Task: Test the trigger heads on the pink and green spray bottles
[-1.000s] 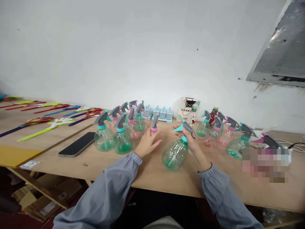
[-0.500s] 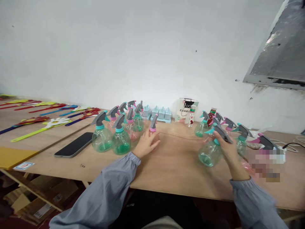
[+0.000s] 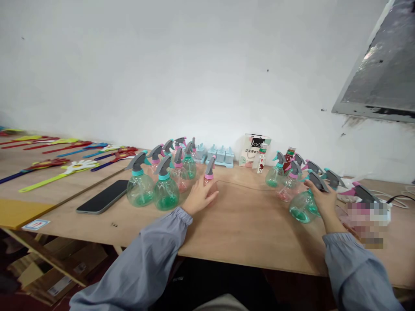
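My left hand (image 3: pixel 200 197) is wrapped round a small pink spray bottle (image 3: pixel 209 175), whose grey trigger head stands up above my fingers. My right hand (image 3: pixel 322 198) holds a round green spray bottle (image 3: pixel 300 208) by its neck, the bottle tilted low over the table. Left of my left hand stand several spray bottles, among them a green-collared one (image 3: pixel 166 192) and another (image 3: pixel 139 190) beside it. More spray bottles, such as a pink one (image 3: pixel 287 189) and a green one (image 3: pixel 275 175), stand behind my right hand.
A black phone (image 3: pixel 103 197) lies left on the wooden table (image 3: pixel 240 233). Plastic hand clappers (image 3: pixel 78 166) spread at the far left. Pale blue moulds (image 3: pixel 220 155), a printed box (image 3: pixel 252 151) and small bottles (image 3: pixel 262 160) stand near the wall. A white cable (image 3: pixel 397 198) lies right.
My right hand has moved to the right with the green spray bottle, uncovering the pink bottle behind. My left hand has kept its place on the pink bottle.
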### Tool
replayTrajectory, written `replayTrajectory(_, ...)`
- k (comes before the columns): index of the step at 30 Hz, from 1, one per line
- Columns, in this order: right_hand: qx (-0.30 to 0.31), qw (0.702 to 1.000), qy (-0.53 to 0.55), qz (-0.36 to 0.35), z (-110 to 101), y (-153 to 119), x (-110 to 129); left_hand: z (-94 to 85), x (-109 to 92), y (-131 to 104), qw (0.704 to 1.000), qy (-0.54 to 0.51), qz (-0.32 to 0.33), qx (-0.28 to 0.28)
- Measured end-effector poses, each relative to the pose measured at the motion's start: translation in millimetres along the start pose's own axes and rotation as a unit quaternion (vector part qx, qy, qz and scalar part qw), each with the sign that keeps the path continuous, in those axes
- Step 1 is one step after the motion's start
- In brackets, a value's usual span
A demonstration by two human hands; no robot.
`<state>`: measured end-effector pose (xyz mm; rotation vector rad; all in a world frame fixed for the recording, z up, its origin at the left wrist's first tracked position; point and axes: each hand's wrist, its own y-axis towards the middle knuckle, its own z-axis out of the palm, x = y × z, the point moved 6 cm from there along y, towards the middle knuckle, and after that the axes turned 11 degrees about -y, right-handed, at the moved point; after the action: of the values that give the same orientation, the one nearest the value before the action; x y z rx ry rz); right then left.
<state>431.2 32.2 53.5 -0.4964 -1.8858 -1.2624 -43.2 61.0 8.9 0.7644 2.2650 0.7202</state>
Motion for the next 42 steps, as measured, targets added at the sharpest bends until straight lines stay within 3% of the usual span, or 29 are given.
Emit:
replayTrajectory(4, 0.025, 0.999, -0.006, 0.025, 2, 5, -1, 0.1, -1, 0, 1.0, -0.001, 0.004, -0.002)
replayTrajectory(10, -0.056, 0.987, 0.063, -0.135, -15, 7, -11, -1.0, -2, 0, 1.0, -0.02, 0.014, -0.009)
replayTrajectory(13, -0.2, 0.937, 0.107, -0.267, -41, -29, 5, -2.1, -9, -1, 0.999, -0.043, 0.021, 0.003)
replayTrajectory(15, -0.24, 0.899, 0.14, -0.339, -48, -67, 29, -0.5, -18, -3, 0.997, -0.063, 0.035, 0.026)
replayTrajectory(16, -0.209, 0.9, 0.143, -0.355, -42, -84, 44, 1.5, -24, -4, 0.995, -0.079, 0.043, 0.044)
replayTrajectory(17, -0.139, 0.916, 0.131, -0.354, -30, -99, 61, 4.2, -30, -6, 0.992, -0.098, 0.05, 0.063)
replayTrajectory(19, 0.072, 0.94, 0.062, -0.327, 11, -131, 93, 10.6, -42, -9, 0.984, -0.135, 0.056, 0.102)
replayTrajectory(20, 0.172, 0.932, 0.049, -0.314, 33, -148, 106, 13.7, -48, -11, 0.98, -0.148, 0.059, 0.117)
replayTrajectory(23, 0.324, 0.906, 0.092, -0.258, 82, -187, 139, 19.5, -61, -13, 0.973, -0.154, 0.09, 0.145)
replayTrajectory(26, 0.378, 0.896, 0.135, -0.193, 116, -203, 155, 22.4, -68, -15, 0.966, -0.132, 0.137, 0.172)
replayTrajectory(30, 0.363, 0.905, 0.181, -0.125, 133, -199, 157, 24.6, -73, -21, 0.962, -0.074, 0.174, 0.197)
replayTrajectory(33, 0.38, 0.9, 0.194, -0.092, 137, -194, 150, 8.4, -82, -31, 0.964, -0.021, 0.238, 0.12)
replayTrajectory(35, 0.377, 0.903, 0.186, -0.09, 137, -190, 146, -19.8, -86, -44, 0.955, 0.017, 0.297, -0.008)
replayTrajectory(37, 0.359, 0.911, 0.177, -0.101, 136, -188, 145, -59.1, -79, -60, 0.934, 0.051, 0.308, -0.173)
replayTrajectory(39, 0.34, 0.918, 0.175, -0.107, 134, -187, 146, -99.4, -53, -76, 0.917, 0.073, 0.225, -0.32)
replayTrajectory(40, 0.332, 0.92, 0.177, -0.107, 134, -188, 146, -115.6, -35, -81, 0.914, 0.081, 0.158, -0.364)
replayTrajectory(42, 0.324, 0.923, 0.18, -0.106, 135, -189, 147, -135.4, 5, -88, 0.917, 0.093, 0.028, -0.386)
